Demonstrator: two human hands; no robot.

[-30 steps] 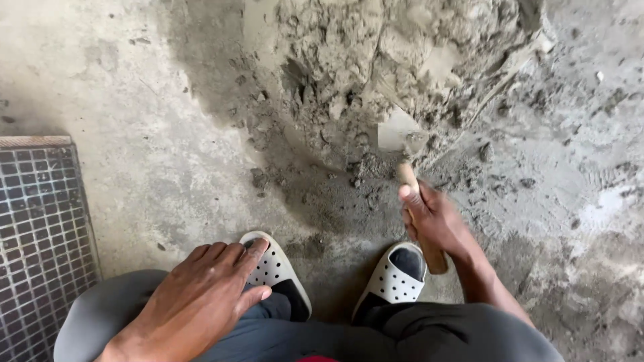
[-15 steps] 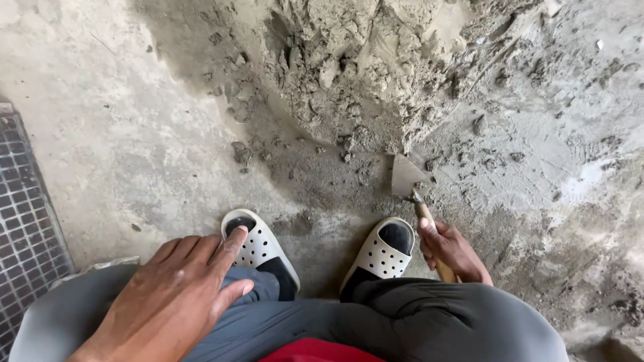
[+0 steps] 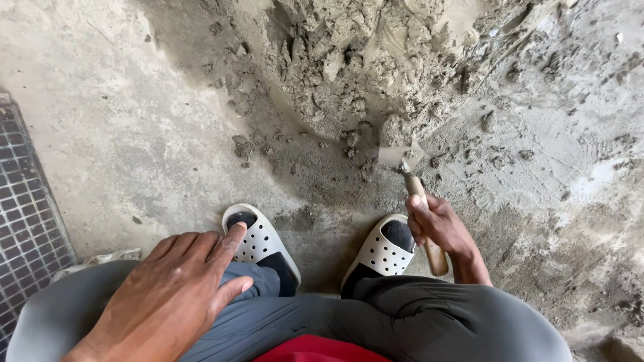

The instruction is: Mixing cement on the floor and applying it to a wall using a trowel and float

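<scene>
Squatting over a concrete floor [image 3: 127, 134], the person rests the left hand [image 3: 171, 295] flat on the left knee, palm down, fingers spread and slack, the forefinger stretched toward the toe of the left sandal [image 3: 261, 245]; this hand grasps nothing. The right hand [image 3: 436, 224] is clenched round the wooden handle of a trowel [image 3: 416, 194], wrist low beside the right knee, knuckles turned to the left, the forearm running back toward the body just right of the right sandal [image 3: 384, 249]. The trowel's long axis runs from the butt of the handle, which sticks out below the fist near the right sandal, up and slightly leftward to its small metal blade [image 3: 396, 155]; the blade points away from the person and its tip touches the near edge of the wet mortar heap [image 3: 362, 60], with a lump of mortar on it. Compared with half a second ago, the blade sits further forward and to the left, now against the heap instead of short of it on the smeared floor, and the right hand has moved outward with it; the left hand lies on the knee much as before. A dark tiled grid [image 3: 27, 214] runs along the floor's left edge.
</scene>
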